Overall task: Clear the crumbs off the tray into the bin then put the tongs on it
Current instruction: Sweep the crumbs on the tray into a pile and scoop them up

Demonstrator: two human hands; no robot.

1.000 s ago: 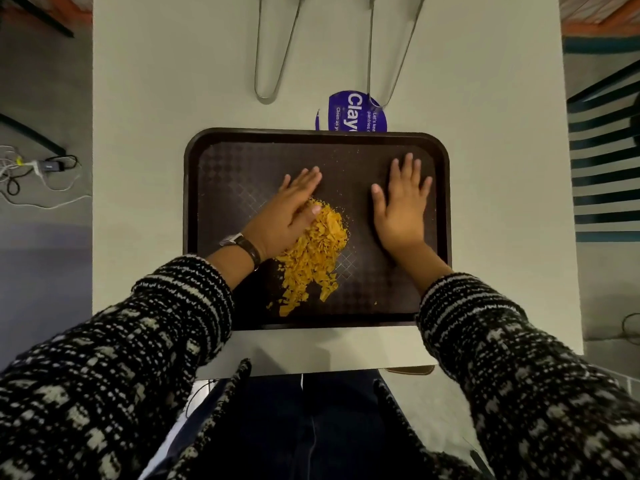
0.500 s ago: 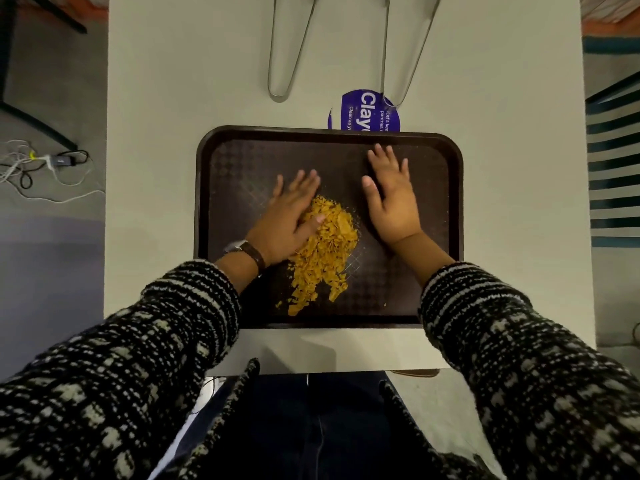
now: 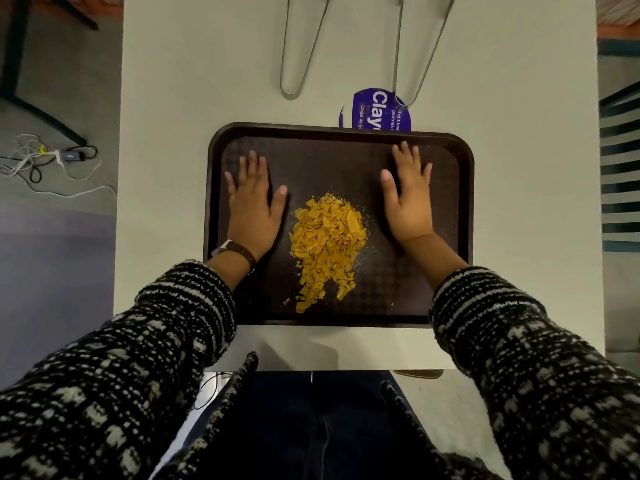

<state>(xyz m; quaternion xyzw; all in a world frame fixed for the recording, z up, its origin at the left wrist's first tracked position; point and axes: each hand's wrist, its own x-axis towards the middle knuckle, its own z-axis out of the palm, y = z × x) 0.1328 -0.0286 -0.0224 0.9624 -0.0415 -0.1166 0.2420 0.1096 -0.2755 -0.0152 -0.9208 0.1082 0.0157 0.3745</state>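
Note:
A dark brown tray (image 3: 464,188) lies on the white table in front of me. A heap of yellow-orange crumbs (image 3: 327,240) sits in its middle, trailing toward the near edge. My left hand (image 3: 254,206) rests flat on the tray to the left of the heap, fingers spread, holding nothing. My right hand (image 3: 408,199) lies flat to the right of the heap, also empty. Neither hand touches the crumbs. Two metal tongs lie on the table beyond the tray: the left tongs (image 3: 299,53) and the right tongs (image 3: 415,57). No bin is in view.
A round purple sticker (image 3: 370,110) on the table is partly covered by the tray's far rim. The white table (image 3: 190,98) ends just before my lap. Cables and a charger (image 3: 52,157) lie on the grey floor to the left.
Both hands have moved apart, away from the crumb heap. My left hand slid to the tray's left side and my right hand slid to the right.

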